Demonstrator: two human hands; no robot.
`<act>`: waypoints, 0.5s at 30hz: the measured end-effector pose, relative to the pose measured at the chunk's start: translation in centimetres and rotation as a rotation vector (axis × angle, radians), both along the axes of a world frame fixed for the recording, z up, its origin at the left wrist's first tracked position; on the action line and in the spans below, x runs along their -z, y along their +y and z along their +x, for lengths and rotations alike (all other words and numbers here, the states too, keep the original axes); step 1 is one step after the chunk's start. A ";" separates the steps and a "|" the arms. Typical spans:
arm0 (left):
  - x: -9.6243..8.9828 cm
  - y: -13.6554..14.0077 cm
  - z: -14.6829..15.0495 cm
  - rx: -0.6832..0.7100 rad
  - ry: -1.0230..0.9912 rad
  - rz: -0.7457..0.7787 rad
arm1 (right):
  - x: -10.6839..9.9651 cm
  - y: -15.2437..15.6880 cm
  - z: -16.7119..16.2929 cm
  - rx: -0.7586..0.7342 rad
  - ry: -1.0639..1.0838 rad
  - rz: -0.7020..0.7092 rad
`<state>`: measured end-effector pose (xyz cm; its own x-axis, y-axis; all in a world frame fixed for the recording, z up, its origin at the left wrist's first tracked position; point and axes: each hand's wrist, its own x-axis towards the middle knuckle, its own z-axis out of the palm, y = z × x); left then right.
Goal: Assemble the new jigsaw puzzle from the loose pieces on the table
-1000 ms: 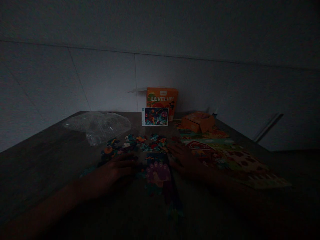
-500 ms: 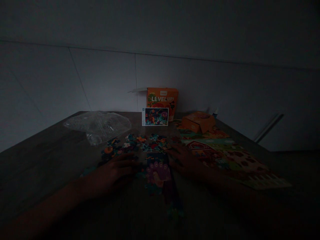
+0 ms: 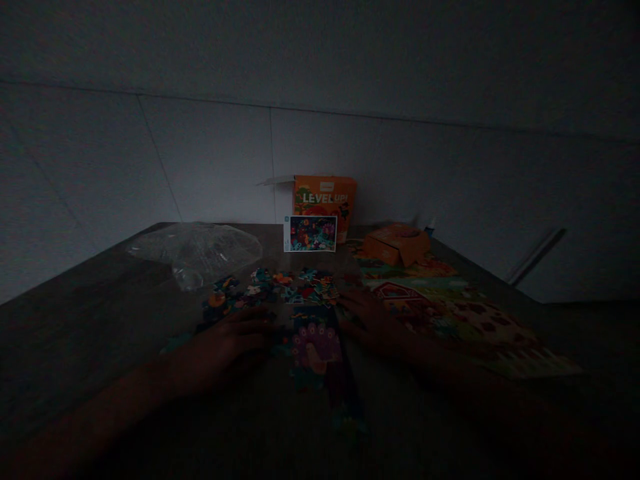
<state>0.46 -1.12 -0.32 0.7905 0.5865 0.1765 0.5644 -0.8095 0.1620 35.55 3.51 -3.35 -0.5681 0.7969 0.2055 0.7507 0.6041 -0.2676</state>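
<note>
In dim light, my left hand (image 3: 233,340) lies low over the table, fingers stretched towards the middle, beside loose jigsaw pieces (image 3: 260,287). It grips nothing that I can see. My right hand (image 3: 370,323) rests with its fingers spread, near the right edge of a joined puzzle section (image 3: 315,353) that shows a purple peacock. Several loose pieces (image 3: 320,290) lie just beyond both hands, some overlapping. Darker joined pieces (image 3: 347,417) run from the peacock section towards me; their details are hard to make out.
A picture card (image 3: 311,235) leans against an upright orange box (image 3: 327,190) by the wall. Crumpled clear plastic (image 3: 210,247) lies at the back left. On the right, a smaller orange box (image 3: 395,243) sits on a farm-scene puzzle (image 3: 480,317).
</note>
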 end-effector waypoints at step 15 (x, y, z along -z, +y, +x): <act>-0.4 -0.2 0.2 -0.009 -0.006 0.001 | -0.4 -0.2 -0.2 -0.008 -0.020 0.012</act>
